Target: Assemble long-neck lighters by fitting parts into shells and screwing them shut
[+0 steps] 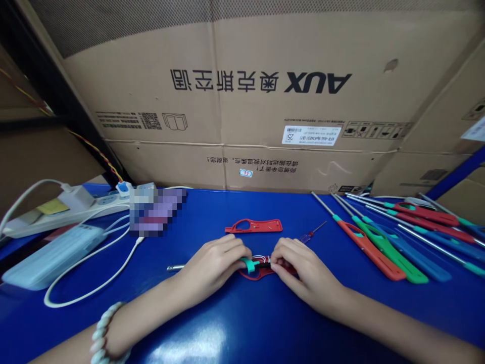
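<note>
With closed fingers, my left hand point(215, 260) grips a teal trigger piece point(249, 265) of a gas lighter. A metal tube point(175, 268) sticks out to the left behind that hand. Thumb and finger of my right hand point(301, 263) pinch a small black part point(264, 265) that runs up to the teal piece. Beneath both hands lies a red lighter half-shell point(253, 277), with thin white wires point(260, 258) along it; my fingers cover much of it. Another red half-shell point(261, 226) lies just beyond. A purple-handled screwdriver point(307, 236) rests behind my right hand.
Several long-necked lighters lie at the right, among them an orange one point(373, 250) and a green one point(397, 258). At left are a power strip point(102, 202), a light-blue power bank point(56, 258), a white cable point(87, 297) and a pixelated purple object point(159, 212). Cardboard point(242, 116) stands behind.
</note>
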Tool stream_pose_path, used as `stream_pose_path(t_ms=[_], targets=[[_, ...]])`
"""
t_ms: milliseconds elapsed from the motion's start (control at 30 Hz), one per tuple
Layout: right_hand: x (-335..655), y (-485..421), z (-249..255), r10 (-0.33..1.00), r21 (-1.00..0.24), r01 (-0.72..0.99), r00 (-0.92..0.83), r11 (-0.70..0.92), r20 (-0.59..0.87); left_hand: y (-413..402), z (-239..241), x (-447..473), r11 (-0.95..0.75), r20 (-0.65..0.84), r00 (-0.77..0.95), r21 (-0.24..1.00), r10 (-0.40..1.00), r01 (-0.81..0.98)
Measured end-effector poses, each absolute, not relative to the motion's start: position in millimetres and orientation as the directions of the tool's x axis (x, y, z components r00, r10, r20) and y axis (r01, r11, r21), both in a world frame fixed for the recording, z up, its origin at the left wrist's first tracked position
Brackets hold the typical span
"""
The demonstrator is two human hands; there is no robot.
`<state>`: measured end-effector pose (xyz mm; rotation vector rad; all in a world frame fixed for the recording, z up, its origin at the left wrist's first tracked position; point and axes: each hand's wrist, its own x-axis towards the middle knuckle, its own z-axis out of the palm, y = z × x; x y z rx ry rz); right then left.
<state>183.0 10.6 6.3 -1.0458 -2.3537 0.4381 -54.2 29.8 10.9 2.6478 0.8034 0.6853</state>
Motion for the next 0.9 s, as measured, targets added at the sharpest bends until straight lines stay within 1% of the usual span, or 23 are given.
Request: stream_pose_path(t_ms=[233, 467, 900], targets=[[183, 13, 7, 0.771, -0.508, 0.588, -0.556, 0.629, 0.311, 32, 10, -53, -0.791, 0.335, 0.725, 0.38, 0.601, 0.48], [184, 13, 7, 0.758, -0.478, 0.592, -0.561, 0.648, 0.333, 32, 11, -52, -0.792, 0.349, 0.719, 0.382, 0.601, 0.476], [182, 13, 5, 0.762, -0.534, 0.555, -0.557, 0.638, 0.331, 32, 0, -44, -0.789, 0.371, 0.714, 0.445, 0.593, 0.424]])
